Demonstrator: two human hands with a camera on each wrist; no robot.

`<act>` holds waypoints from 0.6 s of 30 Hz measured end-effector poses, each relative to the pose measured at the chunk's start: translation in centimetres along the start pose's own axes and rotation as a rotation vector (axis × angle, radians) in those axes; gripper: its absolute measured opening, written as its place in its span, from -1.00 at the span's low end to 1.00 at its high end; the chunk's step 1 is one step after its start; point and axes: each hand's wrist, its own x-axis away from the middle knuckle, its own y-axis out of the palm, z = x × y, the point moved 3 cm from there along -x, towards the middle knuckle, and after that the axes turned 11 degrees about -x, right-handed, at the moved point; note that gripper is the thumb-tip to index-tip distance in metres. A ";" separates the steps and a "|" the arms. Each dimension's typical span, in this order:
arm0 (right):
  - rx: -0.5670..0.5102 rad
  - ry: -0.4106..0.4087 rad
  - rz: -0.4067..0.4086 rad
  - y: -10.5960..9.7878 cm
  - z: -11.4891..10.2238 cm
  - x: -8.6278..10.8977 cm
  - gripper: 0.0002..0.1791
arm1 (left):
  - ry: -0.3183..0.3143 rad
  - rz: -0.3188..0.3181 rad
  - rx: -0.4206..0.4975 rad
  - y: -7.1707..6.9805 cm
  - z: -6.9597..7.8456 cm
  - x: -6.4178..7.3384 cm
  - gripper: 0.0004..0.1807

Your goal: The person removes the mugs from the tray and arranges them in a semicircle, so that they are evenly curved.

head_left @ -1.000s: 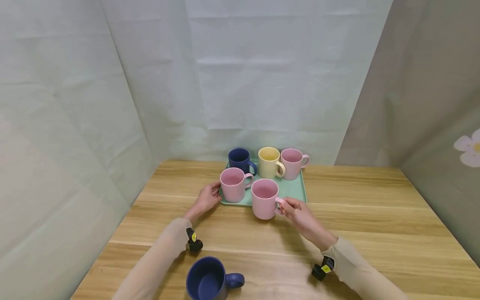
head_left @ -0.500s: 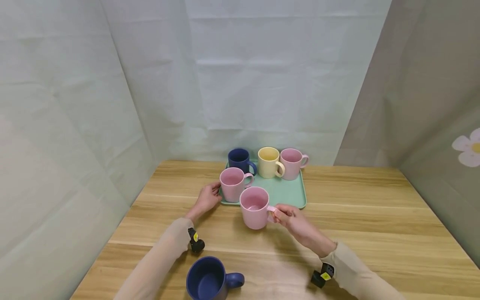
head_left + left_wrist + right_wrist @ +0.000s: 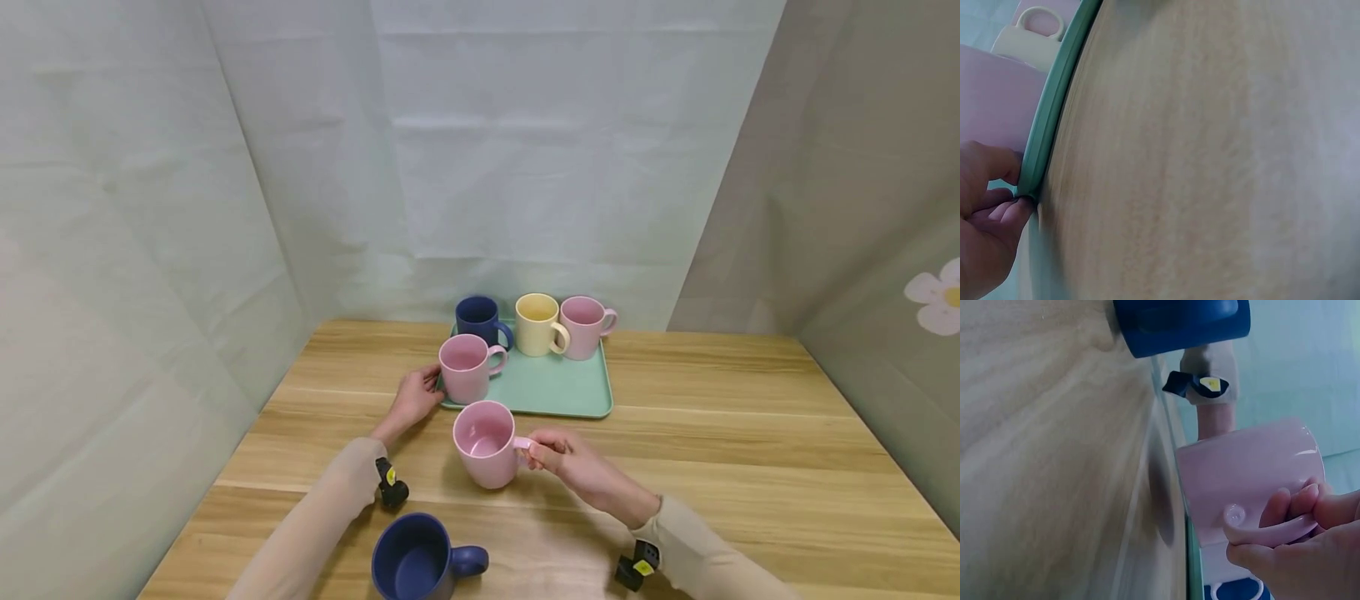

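By its handle, a pink mug (image 3: 491, 468) is held in my right hand (image 3: 581, 473), fingers curled through the loop. A gap and a shadow under it in the right wrist view show it raised off the table, just in front of the green tray (image 3: 562, 393). My left hand (image 3: 414, 398) pinches the tray's front left corner, its fingertips (image 3: 1017, 209) against the rim. On the tray, a second pink mug (image 3: 467, 385) stands beside that hand. Behind it are a dark blue mug (image 3: 477, 315), a yellow mug (image 3: 536, 340) and another pink mug (image 3: 579, 342).
Another dark blue mug (image 3: 414, 571) stands on the wooden table (image 3: 750, 467) near its front, between my forearms, handle to the right. Pale cloth (image 3: 525, 167) hangs behind the table and along its sides.
My right hand has carried the pink mug away from the tray's front edge, toward me and to the left. My left hand has stayed at the tray corner.
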 end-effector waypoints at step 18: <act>-0.054 0.100 -0.063 2.7 1.6 -0.3 -0.74 | 0.001 0.008 0.014 0.0 0.1 0.1 -0.33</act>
